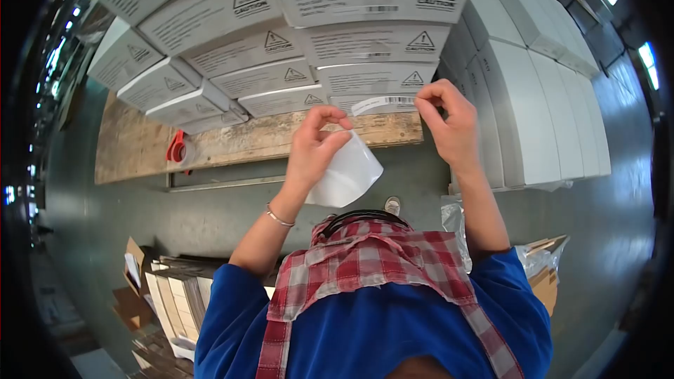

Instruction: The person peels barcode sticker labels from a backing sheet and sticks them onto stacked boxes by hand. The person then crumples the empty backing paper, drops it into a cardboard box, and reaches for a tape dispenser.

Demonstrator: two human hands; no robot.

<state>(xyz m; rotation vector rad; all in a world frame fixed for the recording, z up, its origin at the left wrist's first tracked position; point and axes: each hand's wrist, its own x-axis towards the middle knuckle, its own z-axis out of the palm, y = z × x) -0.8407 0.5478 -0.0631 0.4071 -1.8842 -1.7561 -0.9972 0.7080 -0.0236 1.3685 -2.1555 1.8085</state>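
Observation:
Between the fingertips of my left hand (312, 151) is a glossy white sheet (345, 177), possibly label backing, hanging curled below the hand. My right hand (453, 125) pinches one end of a narrow white barcode label (382, 103). The label stretches leftward from those fingers, and its free end lies near my left fingertips. Behind it stands a stack of white boxes (382, 49) printed with text, barcodes and caution triangles. Whether the label touches a box, I cannot tell.
The boxes rest on a worn wooden bench (263, 142). Red-handled scissors (176, 147) lie at its left part. More white boxes (523, 112) are stacked at the right. Cardboard pieces (133, 281) stand behind me at the left, and plastic wrap (540, 261) lies at the right.

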